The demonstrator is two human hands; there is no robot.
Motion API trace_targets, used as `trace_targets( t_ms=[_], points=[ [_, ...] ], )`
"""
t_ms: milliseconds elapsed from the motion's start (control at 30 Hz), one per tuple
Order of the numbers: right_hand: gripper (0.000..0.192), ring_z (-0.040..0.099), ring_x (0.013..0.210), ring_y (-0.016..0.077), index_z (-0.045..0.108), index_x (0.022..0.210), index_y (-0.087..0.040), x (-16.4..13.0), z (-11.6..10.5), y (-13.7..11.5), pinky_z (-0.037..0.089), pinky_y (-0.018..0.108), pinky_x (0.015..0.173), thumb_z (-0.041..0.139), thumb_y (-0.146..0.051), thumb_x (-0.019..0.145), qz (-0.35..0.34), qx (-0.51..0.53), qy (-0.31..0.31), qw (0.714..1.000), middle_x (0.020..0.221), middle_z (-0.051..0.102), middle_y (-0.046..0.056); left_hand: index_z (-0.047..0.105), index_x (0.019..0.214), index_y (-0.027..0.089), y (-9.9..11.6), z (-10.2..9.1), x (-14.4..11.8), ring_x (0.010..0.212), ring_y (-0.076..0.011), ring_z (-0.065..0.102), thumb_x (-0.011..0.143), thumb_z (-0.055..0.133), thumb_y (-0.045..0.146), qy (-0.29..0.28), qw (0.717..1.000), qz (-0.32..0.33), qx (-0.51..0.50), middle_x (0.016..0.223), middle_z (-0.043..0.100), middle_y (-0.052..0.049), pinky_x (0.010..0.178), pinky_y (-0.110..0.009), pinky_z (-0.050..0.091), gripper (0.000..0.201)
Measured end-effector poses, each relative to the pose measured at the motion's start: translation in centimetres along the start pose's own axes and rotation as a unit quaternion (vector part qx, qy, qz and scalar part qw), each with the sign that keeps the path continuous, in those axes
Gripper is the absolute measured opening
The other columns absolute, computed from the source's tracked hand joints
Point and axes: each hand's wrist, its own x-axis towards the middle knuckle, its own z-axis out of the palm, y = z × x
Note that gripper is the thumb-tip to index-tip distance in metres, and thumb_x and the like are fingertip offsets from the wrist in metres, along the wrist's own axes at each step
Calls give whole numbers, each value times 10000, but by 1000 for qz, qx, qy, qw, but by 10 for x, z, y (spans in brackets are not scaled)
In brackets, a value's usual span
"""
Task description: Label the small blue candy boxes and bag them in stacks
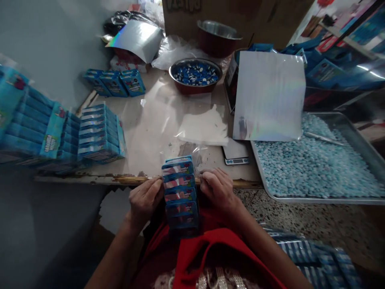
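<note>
1. Fingers, both hands: curled inward; whether they pinch the clear film (199, 154) cannot be told.
2. Left hand (146, 196): knuckles up, at the pack's (179, 194) left side; forearm rising from lower left.
3. Right hand (219, 186): curled, beside the pack's upper right; forearm from lower right.
4. Pack: blue boxes in a row, between the hands, before the table (141, 140); near end dim.
5. Film: outline indistinct.
6. Tray (315, 200): right; cut off by the frame, one corner under a silver sheet (269, 96).
</note>
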Motion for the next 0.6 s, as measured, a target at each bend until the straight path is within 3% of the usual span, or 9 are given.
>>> trace_targets(
  t_ms=[133, 200, 367, 500, 600],
  points=[
    [189, 577, 759, 181, 557, 935, -203, -9, 5, -2, 422, 343, 704, 449, -306, 1051, -55, -5, -38, 998, 886, 683, 63, 685, 1042, 185, -4, -7, -6, 887, -178, 765, 936, 663, 192, -90, 994, -2, -53, 1023, 791, -84, 826, -225, 565, 109],
    [177, 573, 764, 183, 560, 937, -199, -21, 4, -8, 426, 340, 713, 457, -292, 1046, -50, 0, -51, 997, 880, 680, 64, 665, 1036, 182, -2, -13, -13, 867, -161, 760, 936, 657, 165, -114, 990, -10, -77, 1004, 787, -70, 810, -210, 554, 102],
    [104, 595, 817, 172, 575, 968, -193, -42, -1, -18, 446, 315, 760, 486, -209, 1021, -26, 17, -82, 996, 951, 693, 72, 640, 1038, 152, 0, -20, -22, 822, -161, 757, 945, 649, 164, -108, 991, 33, -73, 951, 778, -74, 811, -209, 554, 94],
    [159, 541, 743, 169, 544, 865, -209, -32, -1, -16, 412, 303, 716, 483, -206, 1012, -13, 7, -105, 994, 823, 630, 35, 626, 1050, 149, -1, -17, -13, 873, -177, 751, 994, 576, 192, -129, 984, 64, -101, 984, 769, -97, 814, -227, 556, 87],
    [161, 524, 746, 176, 539, 867, -209, -27, -4, -15, 398, 304, 725, 484, -207, 1018, -34, -23, -118, 992, 813, 615, 31, 616, 1037, 145, 1, -18, -7, 800, -172, 739, 992, 578, 195, -122, 986, 84, -82, 922, 757, -84, 766, -232, 549, 77]
  ],
)
